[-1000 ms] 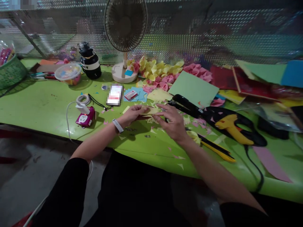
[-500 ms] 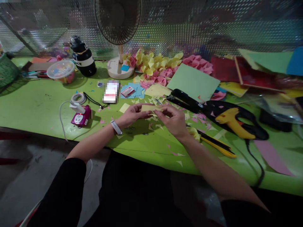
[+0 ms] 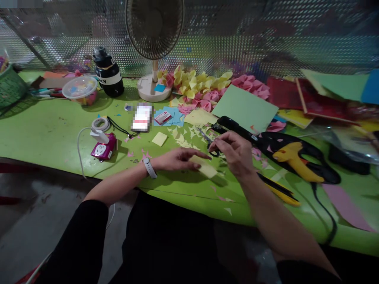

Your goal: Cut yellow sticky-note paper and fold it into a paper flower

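Note:
My left hand (image 3: 180,159), wearing a white-banded watch on its wrist, pinches a pale yellow piece of paper (image 3: 208,169) low over the table. The fingers of my right hand (image 3: 235,152) are closed at the black handles of a pair of scissors (image 3: 204,135), whose blades point away to the left. Under and around the scissors lie small yellow paper scraps (image 3: 185,138). A square of pale yellow paper (image 3: 160,138) rests on the table beyond my left hand.
Behind stand a fan (image 3: 154,88), a black bottle (image 3: 110,79) and yellow paper petals (image 3: 192,81). To the right lie a black long-arm stapler (image 3: 237,128), a yellow glue gun (image 3: 296,161) and a yellow-handled tool (image 3: 281,191). A magenta power adapter (image 3: 103,148) sits left, near a phone (image 3: 142,117).
My hands have moved apart. The right let go of the yellow paper and went to the scissors; the left kept the paper and came lower. The view shifted slightly.

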Motion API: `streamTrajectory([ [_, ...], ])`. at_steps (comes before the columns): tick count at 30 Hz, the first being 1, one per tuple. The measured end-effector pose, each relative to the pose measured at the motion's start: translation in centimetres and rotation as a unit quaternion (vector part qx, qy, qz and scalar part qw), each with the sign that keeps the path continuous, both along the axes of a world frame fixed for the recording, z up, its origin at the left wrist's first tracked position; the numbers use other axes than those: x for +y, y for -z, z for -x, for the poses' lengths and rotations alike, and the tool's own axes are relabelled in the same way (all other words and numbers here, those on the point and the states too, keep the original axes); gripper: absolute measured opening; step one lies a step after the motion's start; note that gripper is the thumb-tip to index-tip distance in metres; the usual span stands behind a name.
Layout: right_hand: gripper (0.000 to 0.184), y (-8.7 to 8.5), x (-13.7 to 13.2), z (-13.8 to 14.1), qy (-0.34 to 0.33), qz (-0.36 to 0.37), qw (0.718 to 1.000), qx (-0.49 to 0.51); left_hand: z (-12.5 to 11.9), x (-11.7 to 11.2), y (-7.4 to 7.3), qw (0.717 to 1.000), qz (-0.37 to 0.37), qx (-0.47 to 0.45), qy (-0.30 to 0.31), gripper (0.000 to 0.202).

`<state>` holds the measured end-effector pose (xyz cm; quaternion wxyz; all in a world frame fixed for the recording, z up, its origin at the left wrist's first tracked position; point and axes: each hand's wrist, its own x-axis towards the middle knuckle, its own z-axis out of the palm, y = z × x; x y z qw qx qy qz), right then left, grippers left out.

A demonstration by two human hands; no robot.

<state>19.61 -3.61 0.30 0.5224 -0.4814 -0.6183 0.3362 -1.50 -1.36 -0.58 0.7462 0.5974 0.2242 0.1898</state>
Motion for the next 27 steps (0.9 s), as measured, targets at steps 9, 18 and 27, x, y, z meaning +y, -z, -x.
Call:
streamTrajectory([
  [9,0.035,-1.5,-0.2,0.0,-0.096,0.1,0.974,-0.178,0.3,1.4,1.1,0.996,0.02,-0.029,-0.08,0.041],
  [18,0.027,-2.4,5.7,-0.8,0.079,0.038,0.93,-0.356,0.7,1.4,-0.7,0.974,-0.041,0.117,-0.187,0.039],
  [27,0.031,-2.6,13.9,2.3,0.052,-0.047,0.753,-0.655,0.5,1.5,0.7,0.993,-0.04,0.093,-0.063,0.03],
])
